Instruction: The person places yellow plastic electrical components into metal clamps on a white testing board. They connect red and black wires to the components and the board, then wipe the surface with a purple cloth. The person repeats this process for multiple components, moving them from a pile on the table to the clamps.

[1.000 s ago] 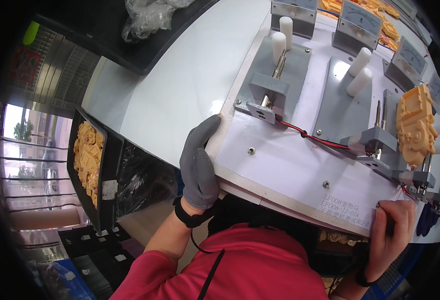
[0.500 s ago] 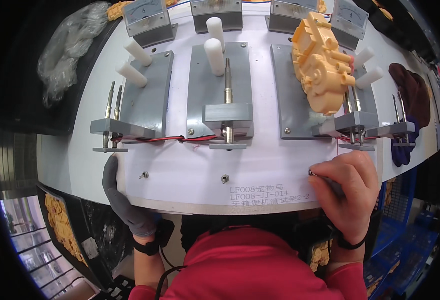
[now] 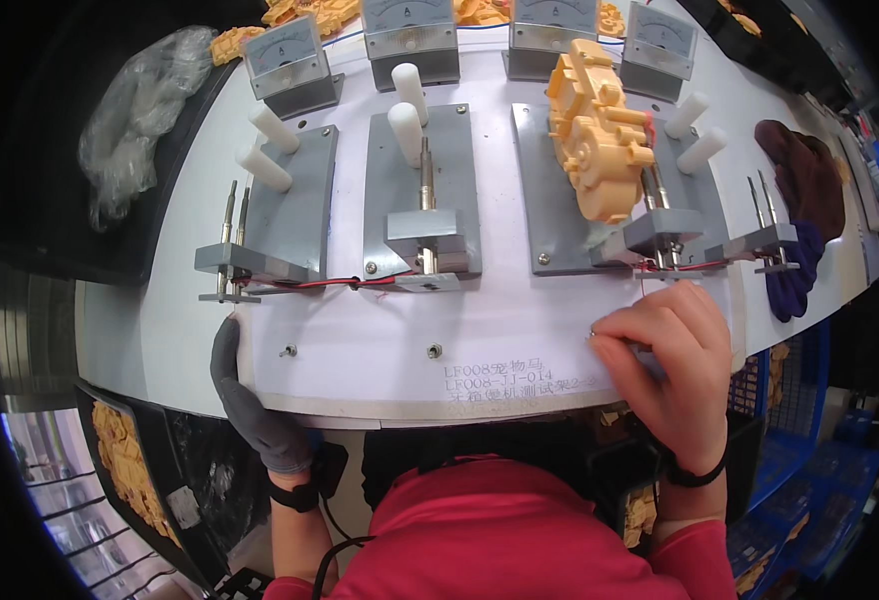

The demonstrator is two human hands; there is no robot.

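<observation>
My bare right hand [image 3: 672, 375] pinches a small metal toggle switch [image 3: 592, 335] at the front right of the white board [image 3: 380, 335]; thumb and forefinger hide most of the lever. In a grey glove, my left hand [image 3: 245, 390] lies along the board's front left edge, fingers stretched out and holding nothing. Two more toggle switches, one at the left [image 3: 289, 351] and one in the middle [image 3: 435, 351], stand untouched. Beyond my right hand, a yellow plastic gearbox housing [image 3: 600, 150] rests above the right grey fixture plate [image 3: 550, 225], next to its upright metal probes [image 3: 656, 187].
Left [image 3: 305, 220] and middle [image 3: 450, 190] fixture plates carry white pegs and metal pins. Several analog meters [image 3: 410, 40] line the back. Red and black wires [image 3: 325, 284] run between fixtures. A dark cloth [image 3: 805, 190] lies right; clear plastic [image 3: 145, 120] lies left.
The whole view has shifted a little, so the fixtures and the gearbox housing appear farther left. My right hand still pinches the switch, and my left hand keeps its place at the edge.
</observation>
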